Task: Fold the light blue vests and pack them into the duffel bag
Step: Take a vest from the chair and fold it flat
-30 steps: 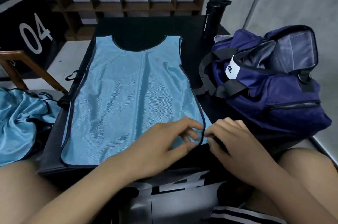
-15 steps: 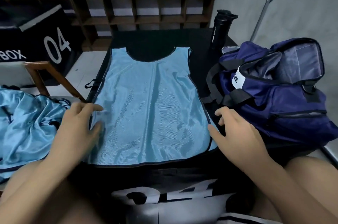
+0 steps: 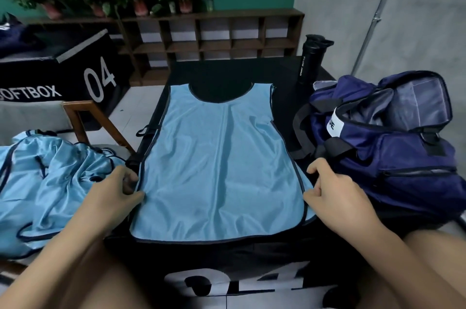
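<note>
Vest (image 3: 219, 170) lay flat on box (image 3: 222, 71); left hand (image 3: 111, 197) pinched left edge, right hand (image 3: 338, 197) right edge; bag (image 3: 403, 157) stood open.

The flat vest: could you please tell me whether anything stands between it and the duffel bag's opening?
Nothing visible blocks it. The vest lies beside the duffel bag, whose mouth gapes open; only the bag's black strap hangs between them.

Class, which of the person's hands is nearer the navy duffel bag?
Right. The right hand sits at the right edge of the vest, next to the duffel bag; the left hand is at its left edge, the whole vest between it and the bag.
</note>
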`<state>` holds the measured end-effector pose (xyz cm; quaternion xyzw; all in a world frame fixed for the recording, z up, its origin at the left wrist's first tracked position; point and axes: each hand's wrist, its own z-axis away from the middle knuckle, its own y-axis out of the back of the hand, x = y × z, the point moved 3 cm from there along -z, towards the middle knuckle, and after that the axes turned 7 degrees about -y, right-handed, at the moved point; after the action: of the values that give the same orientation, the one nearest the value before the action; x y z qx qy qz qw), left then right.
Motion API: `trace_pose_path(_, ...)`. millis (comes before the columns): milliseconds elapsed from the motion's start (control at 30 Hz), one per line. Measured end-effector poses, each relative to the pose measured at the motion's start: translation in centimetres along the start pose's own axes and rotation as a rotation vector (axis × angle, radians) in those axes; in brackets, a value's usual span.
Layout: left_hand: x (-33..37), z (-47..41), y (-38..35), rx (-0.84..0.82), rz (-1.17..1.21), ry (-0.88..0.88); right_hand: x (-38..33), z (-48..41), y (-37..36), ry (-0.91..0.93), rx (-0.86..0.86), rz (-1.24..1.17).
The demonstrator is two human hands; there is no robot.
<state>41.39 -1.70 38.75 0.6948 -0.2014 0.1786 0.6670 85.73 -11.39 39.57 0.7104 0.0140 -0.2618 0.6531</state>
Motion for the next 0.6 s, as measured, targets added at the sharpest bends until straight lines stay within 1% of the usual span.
trace_pose_path(67, -0.2, -0.1, 0.2, -0.043, -0.013, -0.011, 0.0, 0.2, -0.2, 0.002, -0.046, 0.086)
trace_pose_path(100, -0.1, -0.3, 0.4, -0.055, -0.022, -0.019, -0.3, 0.2, -0.1, 0.017, -0.030, 0.113)
trace_pose_path(233, 1.4, -2.3, 1.7, 0.016, -0.107, -0.103, -2.8, -1.2, 1.5, 0.131, 0.173, 0.069)
trace_pose_path(367, 3.7, -6.5, 1.6, 0.071, -0.159, -0.213, -6.3, -5.9, 1.1, 0.206, 0.233, 0.041)
trace_pose_path(433, 4.3, -9.0, 1.0, 0.072, -0.188, -0.212, -7.5, -9.0, 0.4, 0.183, 0.218, 0.071)
trace_pose_path(500, 4.2, -11.4, 0.1, 0.070, -0.220, -0.183, -8.0, -12.0, -0.3, 0.117, 0.169, 0.097)
trace_pose_path(600, 3.6, -14.4, -1.0, 0.047, -0.252, -0.120, -7.7, -15.5, -1.1, 0.001, 0.078, 0.056)
